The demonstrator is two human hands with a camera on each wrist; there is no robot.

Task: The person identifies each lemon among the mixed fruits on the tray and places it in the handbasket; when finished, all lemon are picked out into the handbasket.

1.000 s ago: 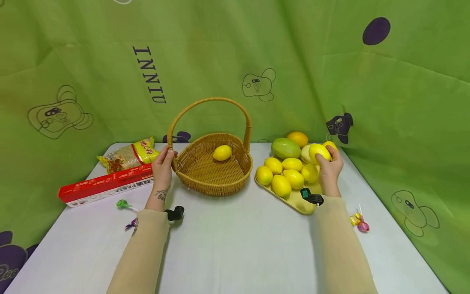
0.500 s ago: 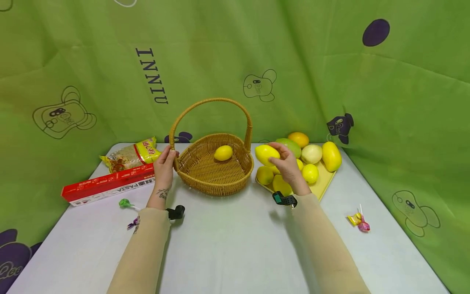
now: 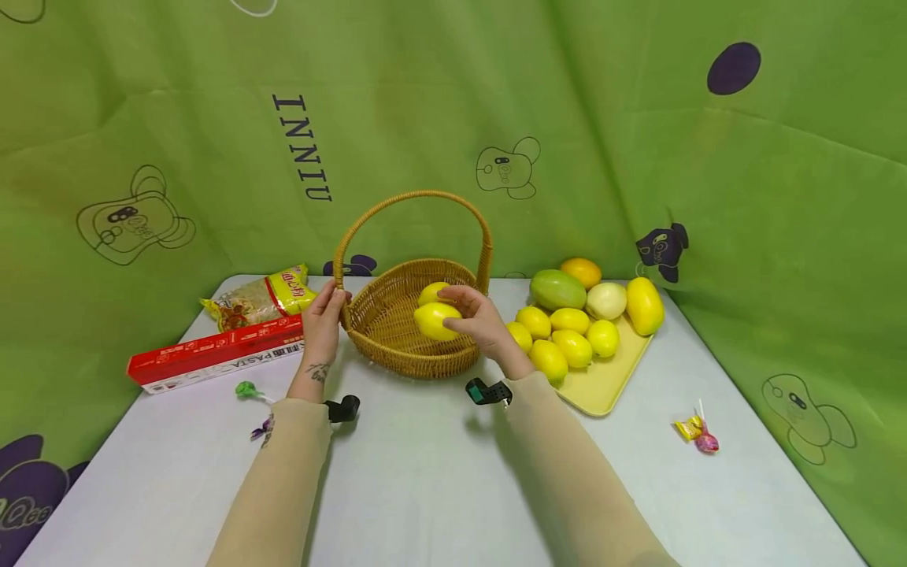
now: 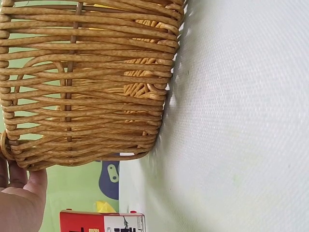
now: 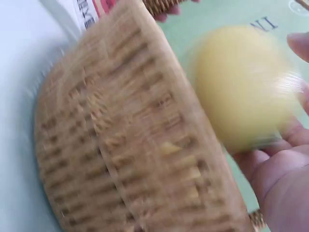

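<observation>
A wicker basket [image 3: 397,358] with a tall arched handle stands on the table. My left hand [image 3: 322,327] grips it at the left foot of the handle; in the left wrist view, fingers [image 4: 36,181] show at the basket's edge. Over the basket's right side, my right hand [image 3: 485,327] pinches a yellow lemon [image 3: 434,323] between thumb and fingers. Behind that, a second lemon [image 3: 431,294] lies inside the basket, partly covered. The right wrist view is blurred, with the held lemon [image 5: 246,87] just above the basket rim.
Right of the basket, a yellow tray [image 3: 602,394] bears several lemons [image 3: 549,362], a green mango-like fruit [image 3: 557,290] and other fruits. To the left lie a red pasta box [image 3: 220,354] and a noodle bag [image 3: 262,299]. Lollipops [image 3: 246,390] and wrapped candy [image 3: 689,428] lie on both sides.
My right hand has carried the lemon leftward from the tray's far right side to over the basket. My left hand stays on the basket.
</observation>
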